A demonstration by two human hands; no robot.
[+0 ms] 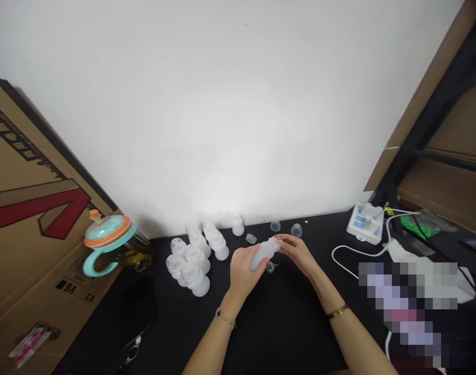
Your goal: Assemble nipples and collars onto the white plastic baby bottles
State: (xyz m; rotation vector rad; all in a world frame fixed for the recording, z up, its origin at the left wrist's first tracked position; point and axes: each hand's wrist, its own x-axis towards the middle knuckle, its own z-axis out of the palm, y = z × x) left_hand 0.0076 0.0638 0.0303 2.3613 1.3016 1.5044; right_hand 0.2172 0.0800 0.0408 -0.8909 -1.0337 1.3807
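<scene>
My left hand (pixel 243 268) is wrapped round the body of a white translucent bottle (pixel 261 253), which tilts up to the right. At the bottle's upper end, the fingers of my right hand (pixel 296 251) are closed on its neck; the fingers partly hide what is there. Just below the bottle lies a small clear piece (pixel 271 267), perhaps a nipple or cap. Behind my hands are a clear oval cap (pixel 251 238) and two clear domed caps (pixel 275 225). Left of my hands several similar white bottles (pixel 196 278) stand grouped, with clear tops on them. One more bottle (pixel 238 225) stands by the wall.
A teal-lidded jug (pixel 115 245) and a dark phone (pixel 138 310) are at the left, beside a cardboard box (pixel 35 219). To the right are a white power strip (pixel 365 224), its cable (pixel 341 248) and a blurred pile. A white wall (pixel 238 114) borders the black table (pixel 292 328).
</scene>
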